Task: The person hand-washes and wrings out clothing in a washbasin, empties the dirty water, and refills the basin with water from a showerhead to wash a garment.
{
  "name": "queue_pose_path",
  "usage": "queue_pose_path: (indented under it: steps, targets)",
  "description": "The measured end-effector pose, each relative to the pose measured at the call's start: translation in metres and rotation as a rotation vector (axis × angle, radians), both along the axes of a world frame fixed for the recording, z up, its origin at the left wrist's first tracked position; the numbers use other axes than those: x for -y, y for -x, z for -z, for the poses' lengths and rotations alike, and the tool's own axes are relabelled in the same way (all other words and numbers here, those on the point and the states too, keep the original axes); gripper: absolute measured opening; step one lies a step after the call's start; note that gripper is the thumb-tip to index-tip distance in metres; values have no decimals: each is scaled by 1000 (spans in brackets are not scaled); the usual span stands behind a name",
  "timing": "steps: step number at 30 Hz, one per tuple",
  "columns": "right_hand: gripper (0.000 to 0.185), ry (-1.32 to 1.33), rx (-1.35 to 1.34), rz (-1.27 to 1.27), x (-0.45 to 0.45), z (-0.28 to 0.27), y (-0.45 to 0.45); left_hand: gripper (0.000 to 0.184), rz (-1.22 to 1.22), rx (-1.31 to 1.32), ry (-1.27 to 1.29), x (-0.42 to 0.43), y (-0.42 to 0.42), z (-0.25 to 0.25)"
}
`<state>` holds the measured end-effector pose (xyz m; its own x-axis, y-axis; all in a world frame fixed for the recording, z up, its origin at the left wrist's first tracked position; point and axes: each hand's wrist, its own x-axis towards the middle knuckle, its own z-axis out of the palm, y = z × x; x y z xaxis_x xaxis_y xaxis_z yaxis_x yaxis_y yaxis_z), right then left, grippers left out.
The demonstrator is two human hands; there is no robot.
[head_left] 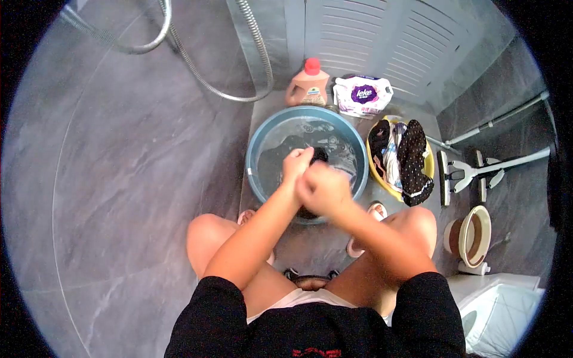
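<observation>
While the left-hand side holds the blue basin of water, the left hand and blurred right hand close together over it, gripping a dark cloth, and farther right sits the yellow basin of clothes.

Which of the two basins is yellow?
The smaller basin, right of the blue one; it holds clothes, the blue one water.
</observation>
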<state>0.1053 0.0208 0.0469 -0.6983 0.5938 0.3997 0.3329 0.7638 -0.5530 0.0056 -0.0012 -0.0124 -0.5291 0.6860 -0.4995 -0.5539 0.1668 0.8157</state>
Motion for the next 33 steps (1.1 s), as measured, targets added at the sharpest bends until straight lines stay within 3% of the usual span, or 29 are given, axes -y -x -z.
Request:
queue_pose_path:
  steps: [1,2,4,6,8,9,10,12,13,14,16,17,20,23,26,28,30,31,32,33]
  targets:
    - [24,43,-15,140,-12,6,-3,15,-60,157,-139,8,-18,-4]
    - [25,118,-33,250,-44,11,-3,17,46,-27,-5,7,-29,-7]
    - [22,-2,38,331,-73,20,-7,18,35,208,-138,0,-41,-10]
    - [21,-70,-7,349,-57,14,-3,16,45,81,-97,5,-27,-18]
    - [22,33,-81,172,-19,6,-8,14,-86,27,-170,7,-16,-19]
    - [22,30,-77,-1,6,6,-13,16,-70,-21,-87,3,0,-9]
    - [22,-96,7,-109,26,-1,-17,16,-29,-222,-1,-3,8,3]
    - [22,-145,-126,-91,6,9,-18,15,91,14,-106,0,-6,5]
    - [24,-124,-257,-31,-13,15,-14,13,26,190,-244,9,-16,-1]
    - [25,-125,-253,137,-33,14,-9,14,36,63,-106,7,-18,-20]
    - [25,-148,-206,344,-90,30,-12,16,150,-96,-103,14,-28,-41]
    - [24,-202,-94,414,-101,37,-17,17,231,-261,-110,9,-22,-28]
    - [23,50,-7,482,-106,34,-21,18,274,-220,-156,13,-7,-37]
    - [23,-10,-64,498,-101,29,-21,24,167,-184,-115,17,19,-55]
    - [23,-193,-239,381,-85,12,-18,38,131,-236,-163,18,32,-61]
    - [23,117,-242,16,-71,17,-20,39,85,-175,-343,18,34,-63]
    - [35,441,187,-167,-46,16,-25,40,58,-97,-333,21,30,-79]
    - [42,465,360,-240,-34,16,-26,40,37,-41,-376,22,28,-81]
    - [60,520,390,-248,-25,23,-27,39,15,16,-416,24,27,-83]
    - [66,451,457,-215,-20,41,-28,39,17,16,-417,27,24,-87]
